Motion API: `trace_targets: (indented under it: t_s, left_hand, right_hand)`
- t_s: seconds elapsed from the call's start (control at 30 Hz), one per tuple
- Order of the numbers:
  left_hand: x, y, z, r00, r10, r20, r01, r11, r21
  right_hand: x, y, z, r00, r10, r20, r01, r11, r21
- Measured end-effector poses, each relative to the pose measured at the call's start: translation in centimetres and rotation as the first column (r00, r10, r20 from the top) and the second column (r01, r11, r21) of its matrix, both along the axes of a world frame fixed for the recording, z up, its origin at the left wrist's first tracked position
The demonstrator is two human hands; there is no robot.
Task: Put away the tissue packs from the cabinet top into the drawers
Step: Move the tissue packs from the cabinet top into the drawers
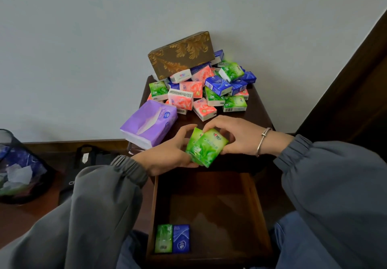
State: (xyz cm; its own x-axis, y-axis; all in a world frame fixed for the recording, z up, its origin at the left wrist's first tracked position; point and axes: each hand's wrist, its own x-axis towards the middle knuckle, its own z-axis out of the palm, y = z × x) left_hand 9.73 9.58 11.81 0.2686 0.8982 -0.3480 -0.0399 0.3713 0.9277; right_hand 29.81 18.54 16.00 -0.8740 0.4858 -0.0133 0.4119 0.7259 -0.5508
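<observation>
I am holding two small green plastic-wrapped tissue packs stacked above the open dark wooden drawer, my left hand curling its fingers beneath them, my right hand pinching the upper one, probably squaring them for dropping in together.

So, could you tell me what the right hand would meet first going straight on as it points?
The right hand would probably meet the left hand, gripping the same green tissue packs opposite it; depth is unclear.
</observation>
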Motion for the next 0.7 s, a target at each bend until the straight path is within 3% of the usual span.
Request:
trace_targets:
  t_s: [0.17, 0.3, 0.4, 0.53, 0.6, 0.7]
  left_hand:
    - [-0.2, -0.4, 0.2, 0.930, -0.058, 0.363, 0.113, 0.985, -0.132]
    - [0.4, 0.2, -0.6, 0.979, -0.087, 0.184, 0.110, 0.987, -0.119]
    - [0.7, 1.0, -1.0, 0.990, 0.013, 0.143, 0.007, 0.990, -0.142]
    - [0.5, 1.9, -1.5, 0.982, 0.139, 0.129, -0.130, 0.989, -0.074]
    - [0.8, 2.4, -1.8, 0.970, 0.223, 0.096, -0.221, 0.975, -0.031]
    - [1.4, 3.3, -2.0, 0.948, 0.315, 0.038, -0.316, 0.948, 0.032]
  right_hand:
    - [-0.5, 0.1, 0.6, 0.993, 0.105, 0.061, -0.108, 0.993, 0.046]
    - [-1.2, 0.0, -0.2, 0.997, 0.074, 0.024, -0.075, 0.997, 0.005]
    - [-1.1, 0.3, -1.3, 0.990, -0.113, -0.087, 0.109, 0.993, -0.049]
    - [0.4, 2.2, -2.7, 0.935, -0.318, -0.159, 0.336, 0.936, 0.101]
    - [1.4, 4.2, -3.1, 0.853, -0.463, -0.241, 0.501, 0.855, 0.132]
    - [2.6, 8.1, -3.4, 0.654, -0.665, -0.361, 0.717, 0.697, 0.016]
